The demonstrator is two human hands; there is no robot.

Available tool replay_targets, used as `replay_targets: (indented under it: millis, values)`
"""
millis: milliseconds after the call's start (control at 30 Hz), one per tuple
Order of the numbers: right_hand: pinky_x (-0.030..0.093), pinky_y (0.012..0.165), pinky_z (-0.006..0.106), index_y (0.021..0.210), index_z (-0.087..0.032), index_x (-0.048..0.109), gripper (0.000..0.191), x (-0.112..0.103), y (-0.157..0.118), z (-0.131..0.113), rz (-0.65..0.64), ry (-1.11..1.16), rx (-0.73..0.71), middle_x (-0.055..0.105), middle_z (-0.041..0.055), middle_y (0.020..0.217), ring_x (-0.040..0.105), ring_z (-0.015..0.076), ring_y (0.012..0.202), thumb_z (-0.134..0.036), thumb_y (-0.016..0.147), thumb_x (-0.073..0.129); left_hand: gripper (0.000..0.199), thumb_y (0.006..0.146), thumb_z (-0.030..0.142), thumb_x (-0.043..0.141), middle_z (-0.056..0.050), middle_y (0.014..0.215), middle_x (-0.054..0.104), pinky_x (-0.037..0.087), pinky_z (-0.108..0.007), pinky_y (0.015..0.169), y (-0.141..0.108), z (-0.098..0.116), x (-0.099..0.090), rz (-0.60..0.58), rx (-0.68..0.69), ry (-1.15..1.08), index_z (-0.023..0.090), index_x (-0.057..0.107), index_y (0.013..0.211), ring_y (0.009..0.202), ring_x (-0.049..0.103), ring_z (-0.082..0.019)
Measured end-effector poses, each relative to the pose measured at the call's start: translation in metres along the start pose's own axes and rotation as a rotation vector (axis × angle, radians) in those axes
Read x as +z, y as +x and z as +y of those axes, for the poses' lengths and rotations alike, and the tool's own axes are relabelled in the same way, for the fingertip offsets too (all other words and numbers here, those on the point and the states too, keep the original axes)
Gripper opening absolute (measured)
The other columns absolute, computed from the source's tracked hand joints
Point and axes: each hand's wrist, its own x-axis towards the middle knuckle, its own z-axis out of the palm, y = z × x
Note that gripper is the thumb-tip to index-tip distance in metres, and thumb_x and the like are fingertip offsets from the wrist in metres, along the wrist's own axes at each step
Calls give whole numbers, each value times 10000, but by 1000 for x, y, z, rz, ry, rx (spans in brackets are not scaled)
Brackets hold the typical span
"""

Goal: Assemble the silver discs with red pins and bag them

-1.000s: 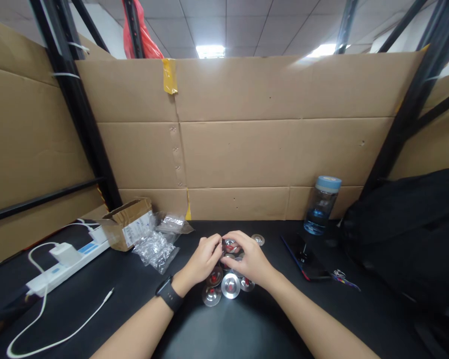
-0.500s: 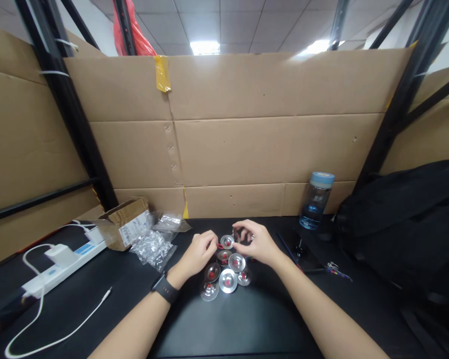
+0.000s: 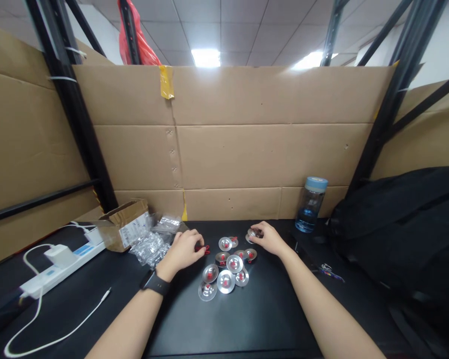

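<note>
Several round silver metal discs (image 3: 225, 281) with red centres lie in a loose cluster on the black table (image 3: 239, 326). My left hand (image 3: 186, 248), wearing a black watch (image 3: 155, 282), is left of the cluster, its fingers curled down over a small red piece (image 3: 206, 250). At the cluster's upper right, my right hand (image 3: 268, 238) has its thumb and fingers closed on silver discs (image 3: 251, 234); its far fingers are partly hidden.
On the left are a white power strip (image 3: 65, 267), an open cardboard box (image 3: 125, 227) and crumpled clear plastic (image 3: 151, 248). A water bottle (image 3: 310, 207), a phone-like dark object and a black backpack (image 3: 404, 239) are at right.
Both hands have moved apart, the left one leftward and the right one rightward. More discs at the top of the cluster are now uncovered. The view has shifted slightly.
</note>
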Motion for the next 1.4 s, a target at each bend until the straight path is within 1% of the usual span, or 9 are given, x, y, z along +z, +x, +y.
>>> replay_targets:
  millis: [100, 200, 400, 533, 667, 767, 900, 1000, 1400]
  values:
    - [520, 895, 350, 1127, -156, 758, 395, 3, 0, 1, -54, -16, -7, 682, 105, 1056, 676, 240, 951, -278, 754, 812, 243, 905, 369, 645, -55, 1156, 680, 378, -422, 980, -2, 6, 3, -4, 46, -6, 250, 678, 1114, 1100, 611, -272]
    - [522, 899, 363, 1126, -153, 752, 411, 3, -1, 3, -78, -24, -7, 688, 112, 1066, 679, 256, 971, -252, 732, 813, 304, 956, 371, 607, -47, 1303, 652, 367, -423, 1021, -2, 17, 8, -32, 120, -25, 291, 645, 1247, 1203, 576, -264]
    - [518, 929, 389, 1145, -162, 738, 375, 3, 0, 3, -76, -25, -13, 679, 126, 1120, 674, 267, 1013, -266, 785, 757, 378, 1073, 482, 407, -32, 1440, 621, 340, -456, 1062, 1, 37, 22, -122, 231, -61, 364, 633, 1352, 1328, 518, -264]
    - [513, 951, 384, 1133, -174, 744, 338, 6, 1, 0, -76, -26, -24, 671, 116, 1114, 667, 260, 1033, -260, 807, 740, 463, 1093, 521, 293, -27, 1513, 575, 327, -486, 1086, 3, 40, 29, -161, 242, -78, 392, 573, 1439, 1387, 485, -271]
    - [515, 959, 389, 1127, -172, 746, 332, 8, 1, -2, -73, -21, -26, 664, 113, 1097, 664, 262, 1035, -232, 800, 740, 518, 1093, 543, 246, -57, 1546, 544, 345, -496, 1076, 4, 42, 33, -159, 226, -71, 369, 494, 1513, 1370, 511, -273]
    - [516, 964, 394, 1144, -167, 738, 345, 9, 1, -3, -65, -12, -23, 656, 115, 1104, 666, 261, 1033, -224, 803, 734, 537, 1088, 562, 248, -67, 1536, 553, 353, -496, 1065, 4, 46, 34, -151, 218, -50, 348, 489, 1517, 1353, 522, -280]
    - [517, 969, 379, 1189, -175, 716, 388, 10, 1, -4, -63, 4, -18, 637, 111, 1144, 666, 249, 1037, -226, 804, 735, 545, 1090, 545, 235, -87, 1425, 625, 377, -475, 1031, 5, 51, 34, -136, 204, -20, 317, 527, 1489, 1260, 564, -281]
    - [515, 974, 375, 1205, -171, 703, 406, 12, 1, -4, -67, 15, -15, 628, 114, 1165, 664, 241, 1031, -219, 803, 735, 555, 1084, 554, 251, -106, 1377, 631, 388, -464, 1007, 5, 53, 34, -124, 195, 0, 297, 510, 1502, 1213, 574, -287]
    - [534, 911, 341, 1272, -185, 654, 477, 12, 0, -3, -63, 45, 4, 598, 97, 1196, 665, 192, 921, -225, 805, 746, 510, 1083, 545, 290, -100, 1404, 624, 390, -463, 1024, 6, 49, 36, -109, 195, 15, 247, 580, 1378, 1239, 570, -282]
